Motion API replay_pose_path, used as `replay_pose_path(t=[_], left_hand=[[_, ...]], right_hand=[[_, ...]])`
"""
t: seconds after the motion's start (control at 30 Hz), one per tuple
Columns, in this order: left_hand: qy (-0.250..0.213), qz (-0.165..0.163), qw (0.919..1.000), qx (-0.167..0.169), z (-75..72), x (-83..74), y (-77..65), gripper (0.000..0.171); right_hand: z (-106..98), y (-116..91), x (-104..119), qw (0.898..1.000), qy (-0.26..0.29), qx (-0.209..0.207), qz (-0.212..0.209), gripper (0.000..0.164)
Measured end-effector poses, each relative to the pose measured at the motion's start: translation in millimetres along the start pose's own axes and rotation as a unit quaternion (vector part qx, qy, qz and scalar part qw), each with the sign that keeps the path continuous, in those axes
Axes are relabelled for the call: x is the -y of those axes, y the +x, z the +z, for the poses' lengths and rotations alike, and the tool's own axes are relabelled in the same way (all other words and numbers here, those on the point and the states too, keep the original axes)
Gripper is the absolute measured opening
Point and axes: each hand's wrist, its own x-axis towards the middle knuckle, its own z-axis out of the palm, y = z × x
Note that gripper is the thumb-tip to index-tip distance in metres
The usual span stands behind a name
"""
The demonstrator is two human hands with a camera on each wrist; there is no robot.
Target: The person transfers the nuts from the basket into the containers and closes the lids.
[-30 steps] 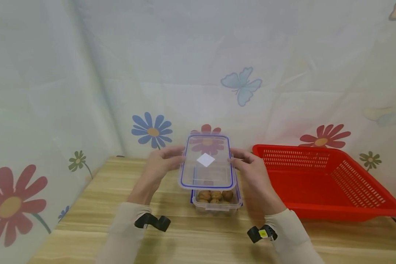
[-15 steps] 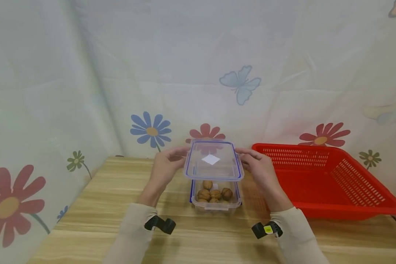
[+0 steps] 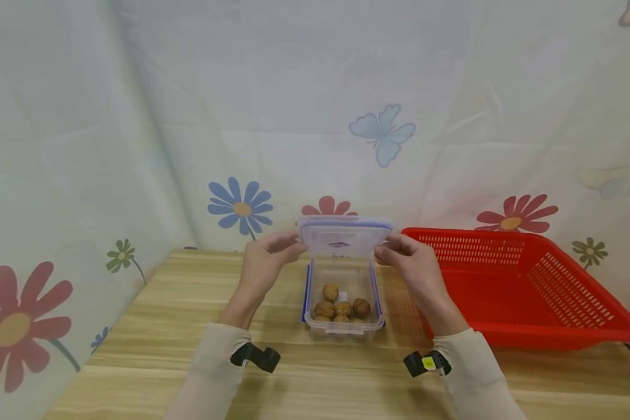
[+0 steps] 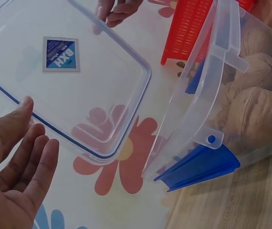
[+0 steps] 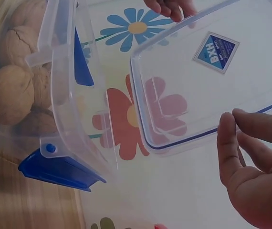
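A clear plastic lid with a blue seal (image 3: 345, 238) is tilted up above the back of a clear food container (image 3: 346, 329). My left hand (image 3: 264, 273) pinches its left edge between thumb and fingers. On the opposite edge my right hand (image 3: 412, 269) pinches it the same way. Several walnuts (image 3: 342, 309) lie in the uncovered container, mostly toward its front. Blue side clips (image 4: 200, 167) hang outward from the container in the left wrist view. A square blue-and-white label (image 5: 217, 51) shows through the lid in the right wrist view.
A large red plastic basket (image 3: 504, 297) stands on the wooden table (image 3: 168, 326) to the right, close beside my right hand. Behind the table hangs a pale curtain (image 3: 273, 128) printed with flowers and a butterfly.
The lid has tilted from face-up to nearly edge-on in the head view, uncovering more of the container and walnuts. Both hands shifted slightly right with it, keeping their grip.
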Motion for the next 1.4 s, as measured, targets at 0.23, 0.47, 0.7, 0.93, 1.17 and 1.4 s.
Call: replay_pose_path(t=[0.23,0.47,0.7,0.93,1.17,1.4], left_hand=[[-0.005,0.009,0.9997,-0.02,3.0,-0.8,0.5,0.032],[-0.009,0.012,0.9997,-0.021,5.4,-1.1,-0.3,0.034],[-0.032,0.019,0.9992,-0.016,8.3,-2.1,-1.5,0.036],[-0.03,0.028,0.9991,-0.001,9.7,-0.1,-1.1,0.048],[-0.012,-0.006,0.9996,0.025,10.0,1.0,-2.2,0.044],[-0.008,-0.044,0.9982,0.04,10.7,5.2,-3.5,0.042]], right_hand=[[0.7,1.3,2.3,0.999,-0.029,-0.015,-0.006,0.039],[0.0,1.6,2.9,0.999,-0.039,-0.022,0.001,0.045],[3.1,3.2,0.8,0.999,-0.038,-0.03,-0.018,0.041],[5.9,1.5,-0.7,0.998,-0.036,-0.034,-0.043,0.053],[7.3,3.8,-5.4,0.997,-0.071,-0.02,-0.036,0.047],[10.0,4.1,-10.9,0.997,-0.081,0.005,-0.009,0.046]])
